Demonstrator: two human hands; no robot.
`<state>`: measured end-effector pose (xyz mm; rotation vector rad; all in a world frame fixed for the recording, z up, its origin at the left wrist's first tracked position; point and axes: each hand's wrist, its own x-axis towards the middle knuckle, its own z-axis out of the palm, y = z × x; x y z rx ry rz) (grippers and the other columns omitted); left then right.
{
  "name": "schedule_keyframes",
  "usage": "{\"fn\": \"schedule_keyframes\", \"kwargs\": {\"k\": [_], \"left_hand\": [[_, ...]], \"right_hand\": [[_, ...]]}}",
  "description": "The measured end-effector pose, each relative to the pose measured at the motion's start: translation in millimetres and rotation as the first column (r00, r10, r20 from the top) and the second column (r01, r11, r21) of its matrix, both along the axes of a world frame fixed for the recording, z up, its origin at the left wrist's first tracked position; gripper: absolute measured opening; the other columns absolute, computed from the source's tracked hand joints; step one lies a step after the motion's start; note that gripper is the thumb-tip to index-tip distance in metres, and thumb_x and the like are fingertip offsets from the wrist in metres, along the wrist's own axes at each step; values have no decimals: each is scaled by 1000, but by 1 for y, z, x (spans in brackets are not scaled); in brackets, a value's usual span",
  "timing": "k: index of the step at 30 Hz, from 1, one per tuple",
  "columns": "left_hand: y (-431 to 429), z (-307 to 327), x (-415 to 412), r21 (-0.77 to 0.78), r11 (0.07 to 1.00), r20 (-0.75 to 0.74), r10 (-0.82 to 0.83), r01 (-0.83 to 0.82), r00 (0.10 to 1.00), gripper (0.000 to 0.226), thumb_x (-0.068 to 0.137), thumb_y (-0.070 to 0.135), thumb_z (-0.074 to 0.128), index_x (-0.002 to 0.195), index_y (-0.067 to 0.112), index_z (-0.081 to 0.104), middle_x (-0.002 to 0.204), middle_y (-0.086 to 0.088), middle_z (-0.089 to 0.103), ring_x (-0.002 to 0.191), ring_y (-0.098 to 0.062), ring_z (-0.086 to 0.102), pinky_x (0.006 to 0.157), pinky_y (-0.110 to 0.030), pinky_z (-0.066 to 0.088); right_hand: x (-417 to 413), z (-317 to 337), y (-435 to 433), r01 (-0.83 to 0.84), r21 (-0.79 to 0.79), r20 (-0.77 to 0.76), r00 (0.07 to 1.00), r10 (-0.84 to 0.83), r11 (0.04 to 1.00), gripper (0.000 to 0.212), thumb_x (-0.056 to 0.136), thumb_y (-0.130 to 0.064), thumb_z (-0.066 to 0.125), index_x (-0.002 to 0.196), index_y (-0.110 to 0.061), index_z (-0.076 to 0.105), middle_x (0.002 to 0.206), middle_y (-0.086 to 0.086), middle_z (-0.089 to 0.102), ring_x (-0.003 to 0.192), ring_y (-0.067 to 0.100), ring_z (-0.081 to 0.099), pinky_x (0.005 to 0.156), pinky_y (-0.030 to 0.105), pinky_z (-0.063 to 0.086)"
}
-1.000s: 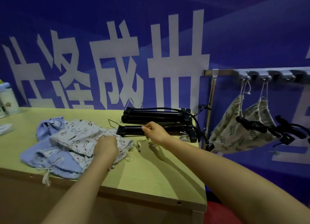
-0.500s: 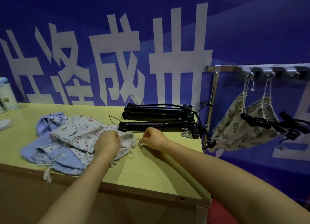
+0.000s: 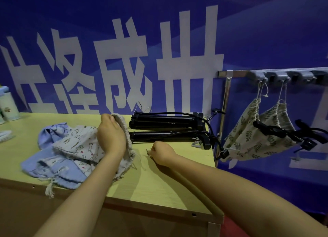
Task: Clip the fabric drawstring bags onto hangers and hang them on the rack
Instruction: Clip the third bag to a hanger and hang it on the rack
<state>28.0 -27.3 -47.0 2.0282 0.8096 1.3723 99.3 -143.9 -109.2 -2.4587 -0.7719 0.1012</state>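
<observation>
Yellow wooden table [image 3: 159, 183] below, my left hand [image 3: 111, 135] has just lifted the cream animal-print drawstring bag [image 3: 125, 130] off it, fingers clenched on its gathered mouth. My right hand [image 3: 162, 156] has left the black clip hangers [image 3: 165, 123] and sits curled on the tabletop, whether pinching anything I cannot tell; clipping comes next.

Wall [image 3: 266, 32] ahead of me: deep blue, big white characters [image 3: 190, 59] across it.
Table [image 3: 159, 183] before me: pale yellow-green top, brown front.
Floor [image 3: 230, 228]: red, lower right.
Light: dim.
</observation>
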Motion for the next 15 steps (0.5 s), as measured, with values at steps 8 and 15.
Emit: {"fn": "schedule_keyframes", "kwargs": {"k": [8,15], "left_hand": [[-22,32,3,-73,993,133,-85,95,987,29,103,21,26,105,1,47,82,-8,49,73,-22,48,61,-32,34],[-78,58,15,91,940,163,-341,330,926,22,102,23,30,98,13,49,76,8,49,70,-6,50,57,-11,35]], "right_hand": [[-19,33,-3,279,683,-578,771,266,675,21,105,-23,28,91,-14,41,108,15,65,79,21,67,64,30,54],[-26,61,-7,207,720,-494,823,280,662,24,100,-18,37,83,-10,51,84,12,60,72,17,53,67,29,46]]}}
